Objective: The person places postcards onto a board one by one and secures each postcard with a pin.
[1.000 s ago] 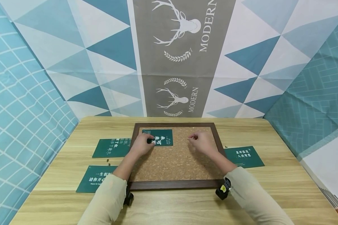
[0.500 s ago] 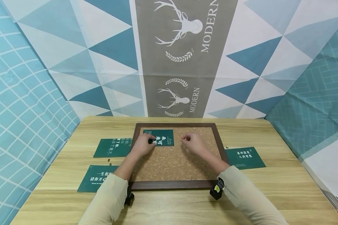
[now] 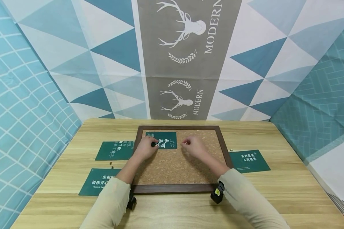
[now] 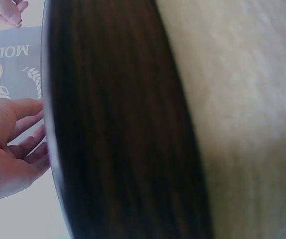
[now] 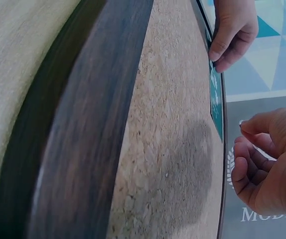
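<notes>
A green card (image 3: 168, 136) with white lettering lies at the upper left of a framed corkboard (image 3: 172, 168). My left hand (image 3: 145, 148) rests at the card's left side, thumb and fingertips on it and covering part of its print. Just beyond the card's right edge, my right hand (image 3: 195, 147) is over the cork. Its thumb and index finger pinch a tiny pale pin (image 5: 241, 123), mostly hidden by the fingertips. In the right wrist view the other fingers curl in loosely, and the hand's shadow falls on the cork.
Two more green cards (image 3: 113, 150) (image 3: 96, 182) lie on the wooden table left of the board, the second partly behind the left sleeve. Between them are small dark tacks (image 3: 111, 163). Right of the board lies another green card (image 3: 250, 160), with a small tack (image 3: 231, 150) near it.
My right hand has moved left across the cork with the pin, coming up to the card's right edge. The left hand has stayed on the card.
</notes>
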The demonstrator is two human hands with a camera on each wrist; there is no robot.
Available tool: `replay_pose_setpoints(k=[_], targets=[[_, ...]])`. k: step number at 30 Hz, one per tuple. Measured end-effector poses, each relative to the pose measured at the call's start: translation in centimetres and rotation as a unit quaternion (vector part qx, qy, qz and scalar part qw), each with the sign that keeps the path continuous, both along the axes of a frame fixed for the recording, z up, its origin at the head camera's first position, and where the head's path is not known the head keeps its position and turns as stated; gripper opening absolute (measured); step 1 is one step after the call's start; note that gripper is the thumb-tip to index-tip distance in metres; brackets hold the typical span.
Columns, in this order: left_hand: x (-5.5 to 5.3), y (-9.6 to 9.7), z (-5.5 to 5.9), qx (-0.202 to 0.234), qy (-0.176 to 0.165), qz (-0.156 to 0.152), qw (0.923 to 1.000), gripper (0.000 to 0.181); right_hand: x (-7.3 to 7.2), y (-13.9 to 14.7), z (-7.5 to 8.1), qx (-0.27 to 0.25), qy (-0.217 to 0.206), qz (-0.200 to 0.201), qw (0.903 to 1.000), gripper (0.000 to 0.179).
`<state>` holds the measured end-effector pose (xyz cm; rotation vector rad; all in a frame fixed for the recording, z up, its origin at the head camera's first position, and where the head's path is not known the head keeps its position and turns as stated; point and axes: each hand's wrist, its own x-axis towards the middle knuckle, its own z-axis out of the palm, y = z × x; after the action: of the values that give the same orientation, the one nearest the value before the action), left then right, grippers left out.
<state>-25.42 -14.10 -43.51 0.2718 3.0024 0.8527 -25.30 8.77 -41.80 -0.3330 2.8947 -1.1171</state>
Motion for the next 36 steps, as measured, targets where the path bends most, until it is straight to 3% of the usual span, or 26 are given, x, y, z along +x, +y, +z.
replay_pose_setpoints(k=[14, 21, 30, 36], targets=[[0.1, 0.1, -0.2, -0.008, -0.015, -0.006, 0.9998, 0.027, -0.5, -1.2, -0.6, -0.001, -0.019, 0.015, 0.9997, 0.010], [0.1, 0.0, -0.3, -0.005, -0.010, -0.009, 0.9999, 0.026, -0.5, -1.6, -0.8, 0.011, -0.009, 0.026, 0.9996, 0.010], [0.1, 0.0, -0.1, -0.010, -0.005, -0.008, 0.9999, 0.025, -0.8, -2.2, -1.0, 0.029, -0.002, 0.034, 0.9990, 0.011], [0.2, 0.0, 0.2, -0.010, -0.005, -0.013, 0.9999, 0.024, -1.2, -2.6, -1.3, 0.025, -0.020, 0.044, 0.9985, 0.011]])
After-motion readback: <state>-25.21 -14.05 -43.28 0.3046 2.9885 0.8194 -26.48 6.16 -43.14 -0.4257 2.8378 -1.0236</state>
